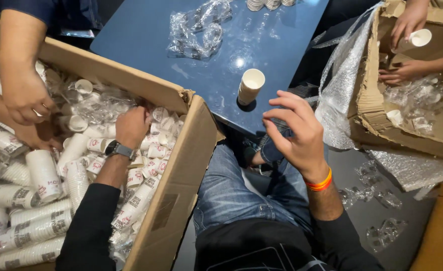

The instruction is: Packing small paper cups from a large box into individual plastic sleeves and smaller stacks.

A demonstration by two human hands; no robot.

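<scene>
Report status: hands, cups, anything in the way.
Left hand down among paper cups in cardboard box. Right hand open, empty, near cup stack. Another person's hands share the box.

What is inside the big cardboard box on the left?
The cardboard box holds loose and stacked white paper cups and clear plastic wrap. The left hand digs among them; the bottom is covered.

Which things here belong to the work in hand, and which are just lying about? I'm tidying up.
In hand:
left hand in the cardboard box of paper cups
right hand open, near the cup stack

Lying about:
crumpled plastic wrap
wrappers on the floor
</scene>
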